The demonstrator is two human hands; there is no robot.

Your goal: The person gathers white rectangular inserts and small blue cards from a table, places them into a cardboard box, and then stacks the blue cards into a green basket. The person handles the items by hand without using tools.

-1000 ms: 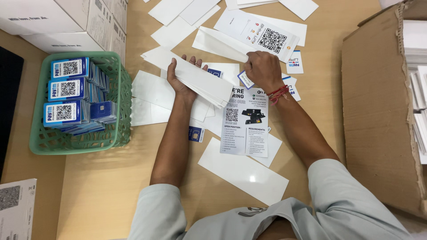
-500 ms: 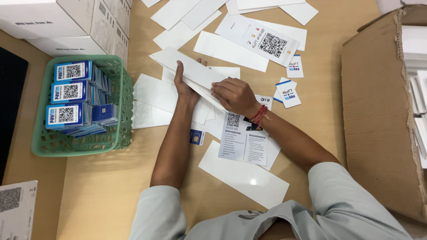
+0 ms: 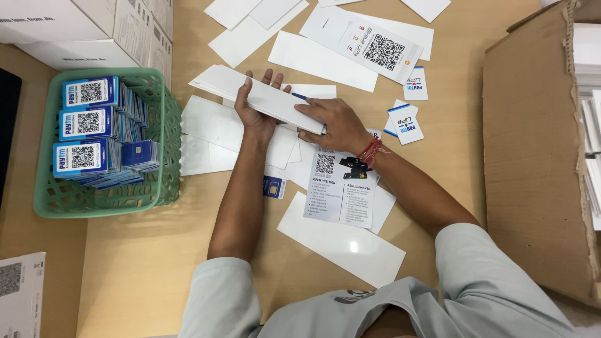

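My left hand holds a long white envelope from below, palm up, above the wooden table. My right hand grips the envelope's right end, with a red thread on its wrist. Under my arms lie a printed leaflet with a square code, a small blue card and several blank white envelopes, one near my chest.
A green plastic basket of blue-and-white code cards stands at the left. White cartons sit at the upper left, an open cardboard box at the right. Small blue-and-white stickers and a large code sheet lie further back.
My right hand came back from the far sheets to the right end of the envelope. The left hand kept the envelope and shifted a little left.
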